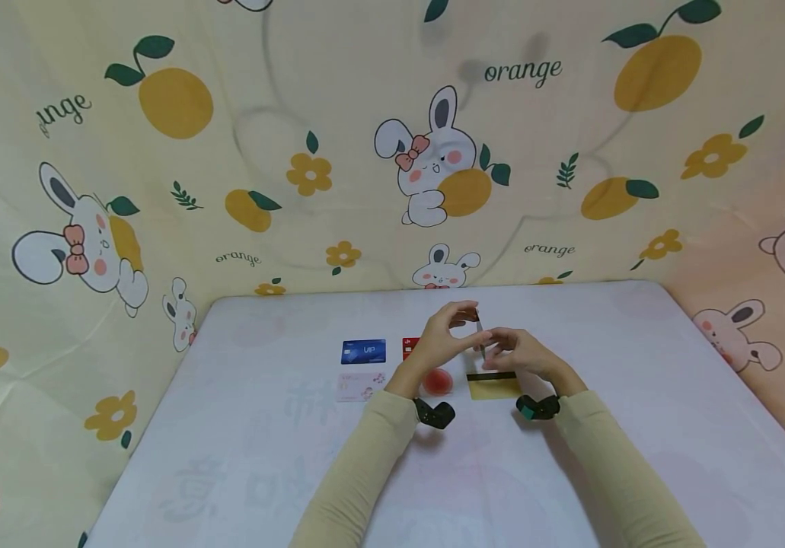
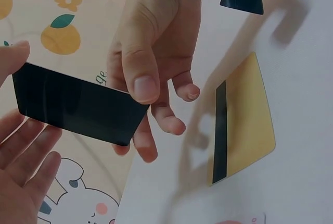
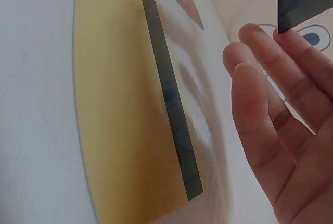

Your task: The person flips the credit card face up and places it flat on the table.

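Note:
Between both hands, a dark card (image 2: 78,103) is raised above the table, seen nearly edge-on in the head view. My left hand (image 1: 436,342) pinches one end of it, thumb on the upper edge and fingertips at the lower edge. At the other end, my right hand (image 1: 525,356) pinches a corner between thumb and forefinger, its other fingers loosely bent. Lying below the right hand is a gold card (image 1: 495,390) with a black stripe. Beside the left forearm lie a red card (image 1: 409,347), partly covered, and a round red shape (image 1: 438,382).
Left of the hands, a blue VIP card (image 1: 363,352) lies above a pale pink card (image 1: 361,387). All rest on a white table (image 1: 262,457) with faint printed characters. A patterned cloth (image 1: 365,152) with rabbits and oranges hangs behind and at the sides.

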The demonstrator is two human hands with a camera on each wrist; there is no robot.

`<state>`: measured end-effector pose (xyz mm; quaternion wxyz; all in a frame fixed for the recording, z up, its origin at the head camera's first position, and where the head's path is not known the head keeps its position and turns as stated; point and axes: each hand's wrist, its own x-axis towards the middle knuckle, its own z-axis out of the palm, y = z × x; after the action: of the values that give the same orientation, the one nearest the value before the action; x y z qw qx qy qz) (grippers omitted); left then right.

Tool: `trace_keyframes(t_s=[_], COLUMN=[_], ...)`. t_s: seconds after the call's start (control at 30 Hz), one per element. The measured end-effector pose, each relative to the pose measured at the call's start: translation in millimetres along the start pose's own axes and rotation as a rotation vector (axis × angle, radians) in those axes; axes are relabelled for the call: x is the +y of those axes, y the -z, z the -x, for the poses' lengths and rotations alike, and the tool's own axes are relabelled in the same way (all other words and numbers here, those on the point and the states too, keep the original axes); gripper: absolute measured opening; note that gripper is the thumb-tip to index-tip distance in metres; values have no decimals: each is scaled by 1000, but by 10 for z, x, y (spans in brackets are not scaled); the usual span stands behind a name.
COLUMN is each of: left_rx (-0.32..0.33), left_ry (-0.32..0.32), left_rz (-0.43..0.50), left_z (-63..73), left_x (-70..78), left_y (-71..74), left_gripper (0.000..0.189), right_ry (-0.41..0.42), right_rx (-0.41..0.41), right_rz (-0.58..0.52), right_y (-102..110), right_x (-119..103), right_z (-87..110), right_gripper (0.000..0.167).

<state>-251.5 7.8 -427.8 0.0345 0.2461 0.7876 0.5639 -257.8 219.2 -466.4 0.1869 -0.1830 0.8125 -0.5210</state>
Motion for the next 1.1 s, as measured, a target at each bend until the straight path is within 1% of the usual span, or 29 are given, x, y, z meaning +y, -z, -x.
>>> trace_keyframes(t_s=[0.23,0.33,0.5,0.6,0.77,1.1], left_rx=[-2,-4,-3,2,10,8], left_ry=[3,2,-6,-17,-32,-27], left_rz=[-37,-34,-48,-60,-45,-78], left_z=[5,8,16,18,16,29], left_x=[-18,-27,-37,-40,-53,-75], left_y=[4,4,8,12,20,29], left_gripper=[55,56,56,55,55,55], right_ry=[0,7,7,-10,-29,-42], right_rx=[14,20,29,35,43,71], right_rz=[14,29,18,15,6,29], right_y=[48,70,96,112,129,157], right_x=[40,50,49,48,39,37], right_z=[9,14,35,46,57,88], right_gripper=[56,56,59,58,57,59])
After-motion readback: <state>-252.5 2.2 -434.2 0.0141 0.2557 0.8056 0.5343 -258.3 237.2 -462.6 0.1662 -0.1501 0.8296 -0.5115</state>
